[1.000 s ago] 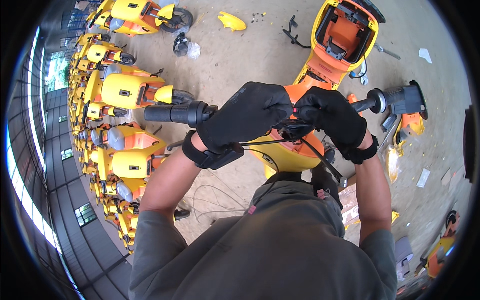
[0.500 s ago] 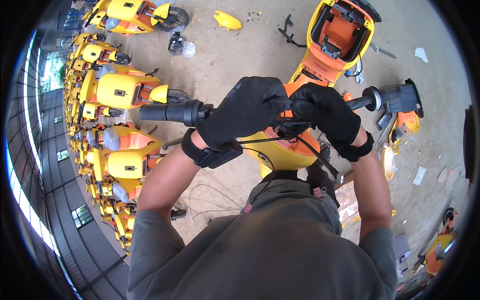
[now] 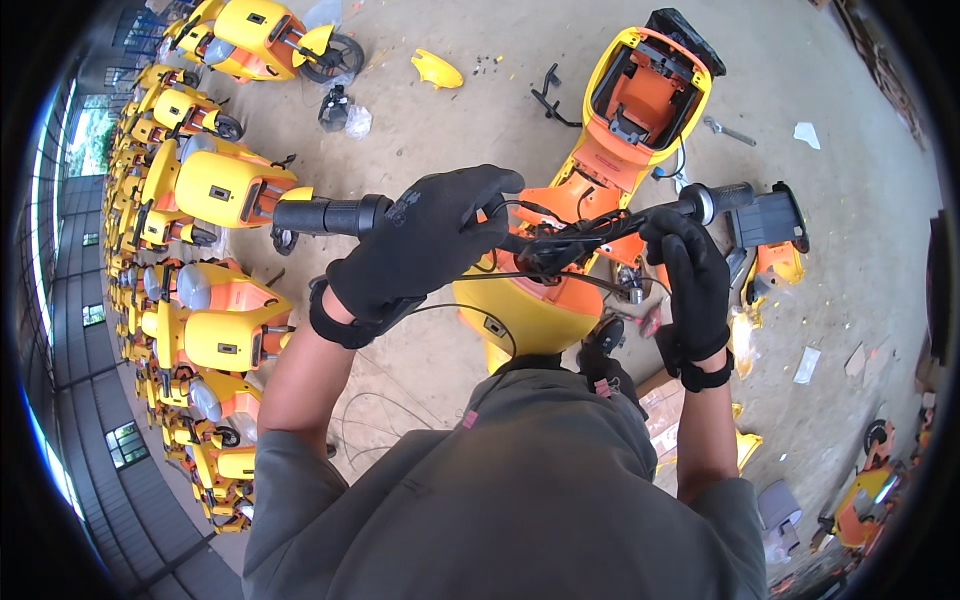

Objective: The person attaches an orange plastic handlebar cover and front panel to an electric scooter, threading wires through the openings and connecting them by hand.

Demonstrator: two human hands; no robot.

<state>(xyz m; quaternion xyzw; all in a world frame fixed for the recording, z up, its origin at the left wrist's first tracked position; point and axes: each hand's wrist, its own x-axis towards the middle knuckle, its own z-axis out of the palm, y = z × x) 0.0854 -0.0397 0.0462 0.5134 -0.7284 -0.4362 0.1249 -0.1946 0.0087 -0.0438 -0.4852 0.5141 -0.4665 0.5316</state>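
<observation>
I stand over the front of a yellow and orange electric scooter (image 3: 535, 310), with its black handlebar (image 3: 605, 232) crossing in front of me. My left hand (image 3: 430, 230), in a black glove, is closed beside the left grip (image 3: 318, 215); its finger and thumb are round a thin black cable (image 3: 530, 208) at the bar's middle. My right hand (image 3: 690, 275), gloved too, is raised just under the right part of the bar. Its fingers are bent and apart, and nothing shows in them. More black cables (image 3: 545, 262) tangle at the steering head.
Rows of yellow scooters (image 3: 225, 190) fill the left side. The scooter's open seat compartment (image 3: 650, 100) lies ahead. A yellow panel (image 3: 437, 70), a stand-like black bar (image 3: 550, 98), a dark grey box (image 3: 768, 218) and plastic scraps (image 3: 807, 365) are about the floor.
My hands, pressed together over the handlebar's middle before, have come apart. The right hand has moved right and down; the left stays near the left grip. The view has shifted slightly.
</observation>
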